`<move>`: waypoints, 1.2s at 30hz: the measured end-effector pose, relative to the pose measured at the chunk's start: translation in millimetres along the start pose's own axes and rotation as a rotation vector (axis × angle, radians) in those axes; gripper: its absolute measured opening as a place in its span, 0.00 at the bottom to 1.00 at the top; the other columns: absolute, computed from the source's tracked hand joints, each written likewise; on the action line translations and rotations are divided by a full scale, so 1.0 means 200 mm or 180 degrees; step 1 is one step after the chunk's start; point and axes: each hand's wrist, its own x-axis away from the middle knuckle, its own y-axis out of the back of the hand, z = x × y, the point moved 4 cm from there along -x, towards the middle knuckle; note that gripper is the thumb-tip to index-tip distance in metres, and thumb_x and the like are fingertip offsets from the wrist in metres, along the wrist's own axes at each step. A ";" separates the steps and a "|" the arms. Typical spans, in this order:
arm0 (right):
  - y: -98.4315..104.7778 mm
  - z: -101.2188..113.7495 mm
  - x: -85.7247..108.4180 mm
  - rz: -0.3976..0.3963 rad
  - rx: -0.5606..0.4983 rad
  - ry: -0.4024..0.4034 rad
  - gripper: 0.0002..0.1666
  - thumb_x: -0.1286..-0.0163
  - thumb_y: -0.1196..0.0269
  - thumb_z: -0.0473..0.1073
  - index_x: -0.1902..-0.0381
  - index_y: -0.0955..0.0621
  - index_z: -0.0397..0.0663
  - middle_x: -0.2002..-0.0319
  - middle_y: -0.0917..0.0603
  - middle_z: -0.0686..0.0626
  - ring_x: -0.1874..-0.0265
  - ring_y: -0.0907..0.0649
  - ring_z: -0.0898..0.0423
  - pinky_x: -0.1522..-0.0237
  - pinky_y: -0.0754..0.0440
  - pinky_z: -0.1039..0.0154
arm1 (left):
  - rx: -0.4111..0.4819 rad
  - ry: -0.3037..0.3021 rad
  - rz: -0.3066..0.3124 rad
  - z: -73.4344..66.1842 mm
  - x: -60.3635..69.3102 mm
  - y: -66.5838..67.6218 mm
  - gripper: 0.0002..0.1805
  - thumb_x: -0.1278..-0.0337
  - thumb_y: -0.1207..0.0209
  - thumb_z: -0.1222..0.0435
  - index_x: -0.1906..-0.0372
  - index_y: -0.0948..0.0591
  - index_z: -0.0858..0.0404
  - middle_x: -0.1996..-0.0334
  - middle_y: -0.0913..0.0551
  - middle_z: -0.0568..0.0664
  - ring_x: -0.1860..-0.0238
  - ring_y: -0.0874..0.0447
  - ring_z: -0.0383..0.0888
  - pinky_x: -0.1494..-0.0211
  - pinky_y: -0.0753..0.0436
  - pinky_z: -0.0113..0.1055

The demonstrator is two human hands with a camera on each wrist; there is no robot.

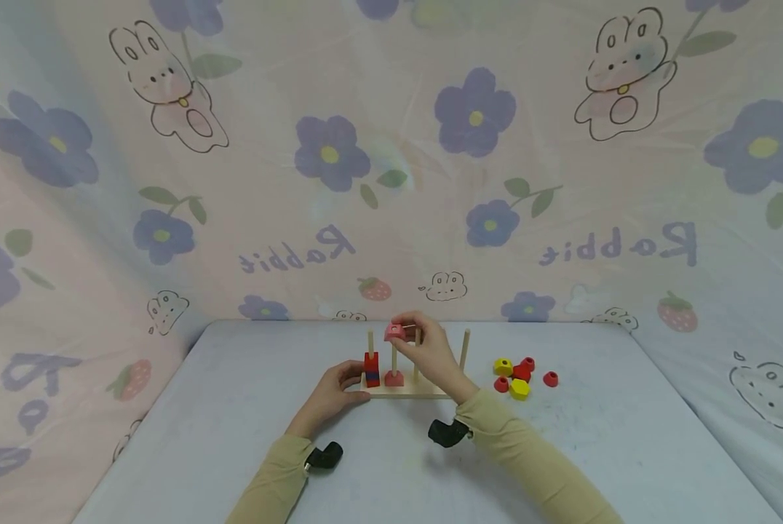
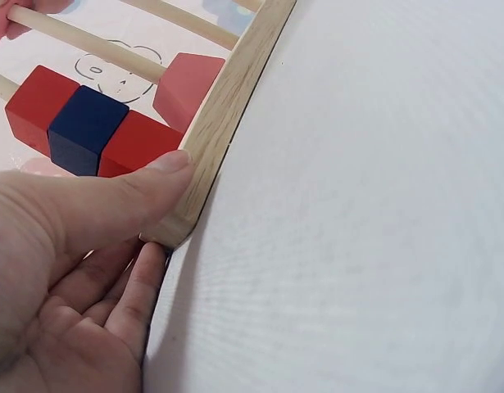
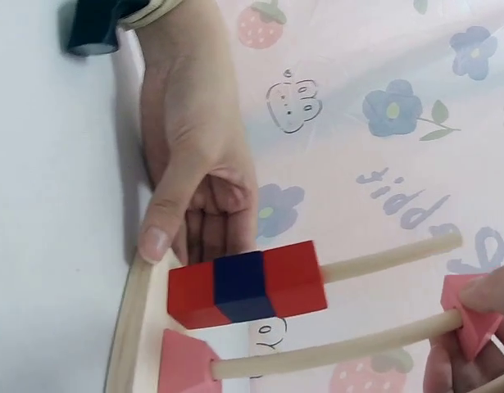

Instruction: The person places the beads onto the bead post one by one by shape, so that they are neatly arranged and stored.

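A wooden peg board [image 1: 407, 396] with upright pegs lies before me. My left hand [image 1: 331, 388] grips its left end, thumb on the base [image 2: 223, 115] and fingers around the edge. On the leftmost peg, a blue block [image 2: 89, 123] sits between two red blocks [image 3: 297, 278]. One pink block [image 1: 394, 379] rests at the foot of the second peg. At that peg's top my right hand [image 1: 433, 355] pinches another pink block [image 3: 474, 315], its hole at the peg's tip. Part of the right hand is cut off in the right wrist view.
Several loose pieces lie right of the board, among them a yellow hexagonal block [image 1: 519, 389], a second yellow block [image 1: 503, 366] and a small red piece [image 1: 551, 379]. The rightmost peg [image 1: 465, 351] stands bare. A patterned cloth [image 1: 404, 182] hangs behind the white table [image 1: 234, 407].
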 end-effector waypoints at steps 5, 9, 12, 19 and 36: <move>-0.02 -0.04 0.04 -0.0139 0.0025 -0.0107 0.18 0.41 0.32 0.33 0.52 0.22 0.42 0.60 0.18 0.48 0.62 0.20 0.52 0.58 0.18 0.64 | 0.0001 0.0001 -0.0011 0.05 -0.01 0.00 0.31 0.54 0.33 0.78 0.40 0.29 0.72 0.42 0.27 0.66 0.41 0.27 0.59 0.38 0.26 0.45; -0.04 -0.09 0.08 -0.0230 -0.0115 -0.0283 0.20 0.42 0.32 0.30 0.52 0.23 0.35 0.59 0.19 0.41 0.59 0.20 0.46 0.52 0.18 0.54 | -0.0005 0.0013 -0.0001 0.05 -0.01 0.00 0.31 0.54 0.33 0.79 0.41 0.29 0.73 0.42 0.27 0.67 0.41 0.28 0.60 0.38 0.27 0.46; -0.05 -0.04 0.11 -0.0219 -0.0146 -0.0393 0.19 0.41 0.33 0.29 0.52 0.24 0.30 0.58 0.20 0.36 0.57 0.20 0.41 0.51 0.20 0.46 | -0.0001 0.0007 0.0024 -0.01 0.01 0.00 0.30 0.54 0.34 0.81 0.42 0.29 0.74 0.43 0.27 0.68 0.41 0.29 0.62 0.37 0.28 0.50; -0.09 -0.25 0.16 -0.0204 -0.0069 -0.0621 0.15 0.42 0.31 0.31 0.56 0.20 0.38 0.60 0.17 0.45 0.58 0.19 0.50 0.55 0.19 0.61 | 0.0004 0.0005 0.0010 0.02 0.01 0.00 0.30 0.54 0.34 0.81 0.41 0.28 0.74 0.43 0.27 0.67 0.40 0.29 0.61 0.37 0.28 0.49; -0.09 -0.32 0.24 0.0001 0.0094 -0.0615 0.15 0.38 0.38 0.26 0.52 0.22 0.33 0.55 0.17 0.38 0.52 0.19 0.42 0.50 0.20 0.49 | -0.0066 -0.0047 0.0016 0.09 -0.02 0.01 0.31 0.54 0.31 0.76 0.41 0.28 0.70 0.43 0.26 0.63 0.40 0.28 0.57 0.39 0.25 0.39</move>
